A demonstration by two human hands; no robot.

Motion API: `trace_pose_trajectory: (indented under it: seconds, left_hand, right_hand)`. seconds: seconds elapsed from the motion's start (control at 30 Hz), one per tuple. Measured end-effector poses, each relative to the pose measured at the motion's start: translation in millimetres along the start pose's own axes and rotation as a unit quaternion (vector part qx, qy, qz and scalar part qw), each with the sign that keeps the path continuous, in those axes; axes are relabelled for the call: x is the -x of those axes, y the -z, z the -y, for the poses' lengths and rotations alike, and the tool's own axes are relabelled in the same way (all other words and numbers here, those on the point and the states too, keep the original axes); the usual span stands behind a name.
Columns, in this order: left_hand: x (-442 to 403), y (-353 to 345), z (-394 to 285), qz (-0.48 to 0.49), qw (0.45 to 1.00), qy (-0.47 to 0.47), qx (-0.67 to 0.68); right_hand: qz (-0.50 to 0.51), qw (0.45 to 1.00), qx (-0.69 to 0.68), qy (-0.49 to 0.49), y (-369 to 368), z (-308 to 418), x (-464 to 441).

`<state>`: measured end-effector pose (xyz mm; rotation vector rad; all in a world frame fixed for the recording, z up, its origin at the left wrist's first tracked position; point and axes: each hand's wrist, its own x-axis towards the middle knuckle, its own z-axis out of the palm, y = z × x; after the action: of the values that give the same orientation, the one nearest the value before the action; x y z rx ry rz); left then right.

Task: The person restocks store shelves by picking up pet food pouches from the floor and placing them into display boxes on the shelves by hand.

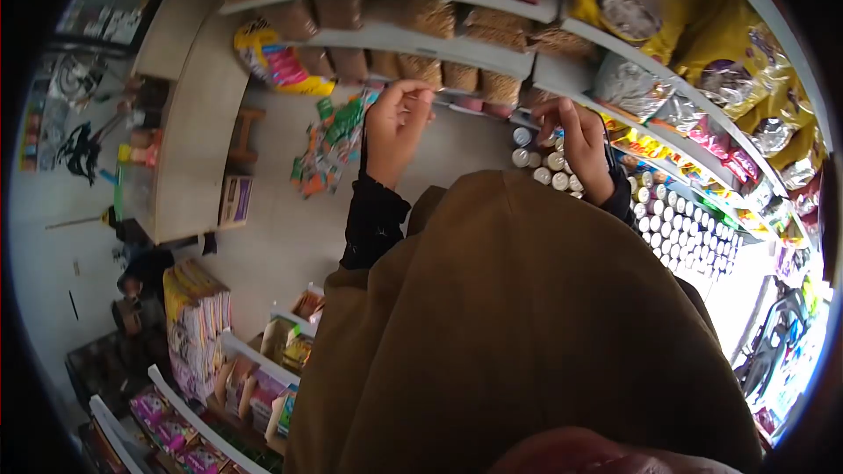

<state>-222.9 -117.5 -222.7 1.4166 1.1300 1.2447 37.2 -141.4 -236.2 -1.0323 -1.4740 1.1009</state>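
Note:
My left hand [397,133] is raised in front of the lower shelf, fingers curled and thumb tip against the index finger. Anything pinched there is too small or hidden to make out. To its right my right hand [581,145] is held up too, fingers loosely bent and apart from the thumb, with nothing visible in it. Behind both hands stand clear bags of brown pellets [500,88] on the shelf. Rows of cans [672,219] stand on the floor by my right hand. Orange and green packets [329,145] lie on the floor to the left of my left hand.
Grey shelving [421,41] curves across the front. Large yellow bags [738,53] fill its right side. A yellow and pink bag [281,61] leans near a wooden counter [198,114]. Stacked magazine-like packs [195,325] and boxed goods [263,395] stand at the lower left.

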Motion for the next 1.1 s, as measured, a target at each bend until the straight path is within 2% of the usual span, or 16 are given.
trace_pose_trajectory:
  seconds: [0.17,0.27,0.43,0.53,0.8,1.1]
  left_hand:
    - [62,111,3,-0.091,0.995,0.018,-0.031]
    - [96,172,10,-0.149,0.986,0.061,-0.048]
    - [132,250,19,-0.188,0.975,0.094,-0.07]
    - [146,282,17,-0.198,0.972,0.106,-0.067]
    - [162,339,32,-0.276,0.951,0.124,-0.065]
    - [139,408,59,-0.318,0.93,0.17,-0.069]
  right_hand:
    - [0.054,0.998,0.032,0.025,-102,24,-21]
    - [0.072,0.997,-0.011,0.032,-169,28,-28]
    - [0.128,0.989,-0.05,0.051,-260,26,-25]
    - [0.176,0.984,-0.017,0.026,-289,25,-23]
    - [0.184,0.982,0.003,-0.038,-337,3,-60]
    - [0.237,0.971,0.006,-0.032,-426,-26,-138]
